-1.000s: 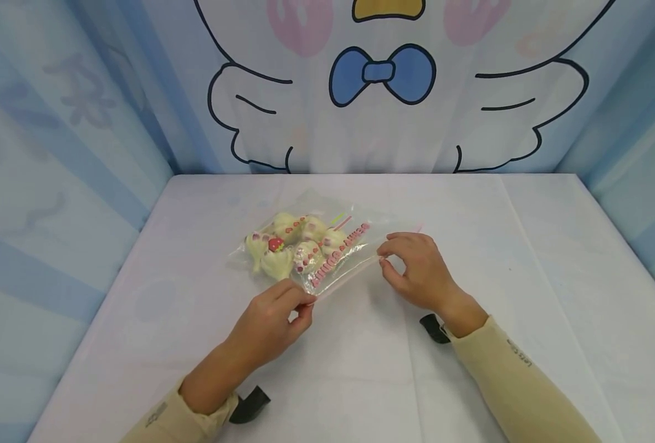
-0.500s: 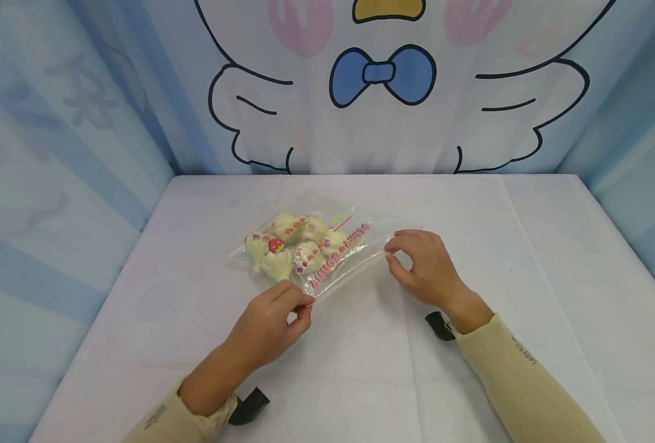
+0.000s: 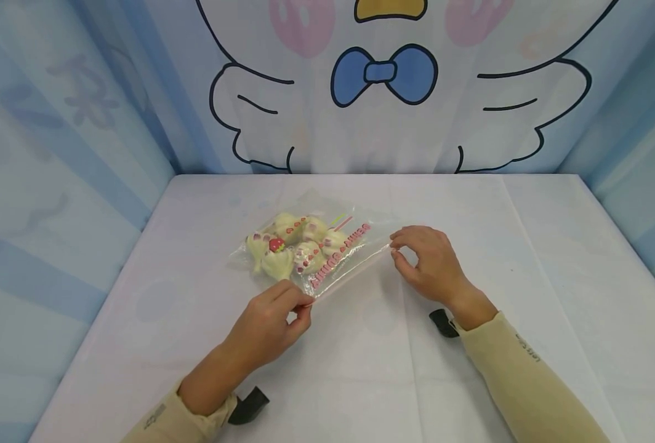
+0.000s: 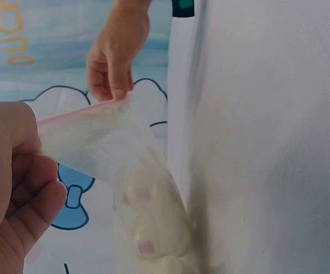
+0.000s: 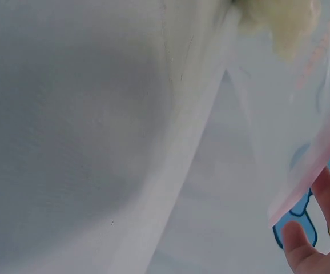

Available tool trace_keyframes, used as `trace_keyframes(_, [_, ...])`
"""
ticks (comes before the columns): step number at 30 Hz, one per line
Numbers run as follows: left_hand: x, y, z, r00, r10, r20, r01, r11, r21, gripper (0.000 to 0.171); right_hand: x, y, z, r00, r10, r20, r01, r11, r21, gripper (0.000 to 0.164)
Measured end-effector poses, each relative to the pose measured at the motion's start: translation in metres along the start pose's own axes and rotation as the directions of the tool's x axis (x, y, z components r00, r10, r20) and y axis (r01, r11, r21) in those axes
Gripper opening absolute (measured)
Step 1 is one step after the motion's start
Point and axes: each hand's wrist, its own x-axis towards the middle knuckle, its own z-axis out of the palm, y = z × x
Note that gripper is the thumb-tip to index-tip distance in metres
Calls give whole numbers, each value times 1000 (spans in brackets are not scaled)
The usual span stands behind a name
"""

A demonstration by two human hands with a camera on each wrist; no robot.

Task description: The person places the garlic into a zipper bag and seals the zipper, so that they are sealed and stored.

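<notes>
A clear zip-top bag (image 3: pixel 377 237) with pink lettering and a pink-tinted zip edge is held up slightly at its near side. Inside it lie several pale yellow toy-like pieces (image 3: pixel 277 261) with red and pink marks; their exact kind is unclear through the plastic. My left hand (image 3: pixel 272 320) pinches the near left corner of the zip edge between thumb and fingers. Farther along that edge, toward its right end, my right hand (image 3: pixel 429 261) pinches the strip. The left wrist view shows the zip edge stretched between the left hand (image 4: pixel 16 182) and the right hand (image 4: pixel 116 54).
The bag's far part rests on a table covered with a white cloth (image 3: pixel 338 381). Behind the table hangs a curtain (image 3: pixel 383 135) with a cartoon figure and blue bow. Black straps (image 3: pixel 249 406) show at both wrists, by beige sleeves.
My right hand has slid a short way right and away from me along the zip edge. The left hand and the toy-like pieces have stayed almost in place.
</notes>
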Motion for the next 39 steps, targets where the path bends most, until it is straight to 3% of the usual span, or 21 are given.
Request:
trace_keyframes(6, [1, 0, -1, 1000, -13, 16, 13, 1000, 3, 24, 0, 1, -4, 999, 47, 4, -47, 999, -4, 7])
trace_keyframes(17, [-1, -1, 0, 999, 21, -32, -21, 1000, -12, 26, -3, 6, -6, 996, 87, 3, -86, 995, -41, 8])
trace_keyframes(28, [-3, -2, 1, 999, 18, -33, -19, 1000, -14, 26, -6, 14, -8, 993, 119, 0, -119, 991, -67, 9])
trace_keyframes(39, [-8, -3, -1, 999, -18, 43, 16, 998, 60, 27, -9, 18, -11, 988, 156, 5, -155, 984, -93, 10])
